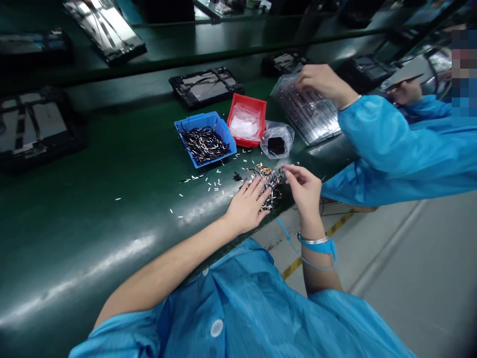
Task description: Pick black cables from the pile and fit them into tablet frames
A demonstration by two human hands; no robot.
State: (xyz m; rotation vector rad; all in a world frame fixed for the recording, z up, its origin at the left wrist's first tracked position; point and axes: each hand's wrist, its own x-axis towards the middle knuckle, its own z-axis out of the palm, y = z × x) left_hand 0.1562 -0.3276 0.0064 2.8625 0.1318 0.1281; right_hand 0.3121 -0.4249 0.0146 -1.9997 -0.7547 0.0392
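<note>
My left hand [246, 208] lies with spread fingers on a tangled heap of small wires with gold and silver contacts [266, 186]. My right hand [303, 190] is at the heap's right edge, thumb and fingertips pinched on a small wire. An antistatic strap [318, 245] circles my right wrist. Short white-and-silver pieces [208, 186] lie scattered on the green belt [112, 199] left of the heap. A blue bin [223, 134] holds dark wires with metal ends. Another person's hand [324, 82] rests on a stack of clear plastic trays [307, 112].
A red bin [257, 107] with a clear bag in it and a plastic bag holding a black item [278, 141] stand beyond the heap. Black-framed panels [204, 87] lie along the belt. A second hand of the other person [406, 92] holds a flat panel at upper right.
</note>
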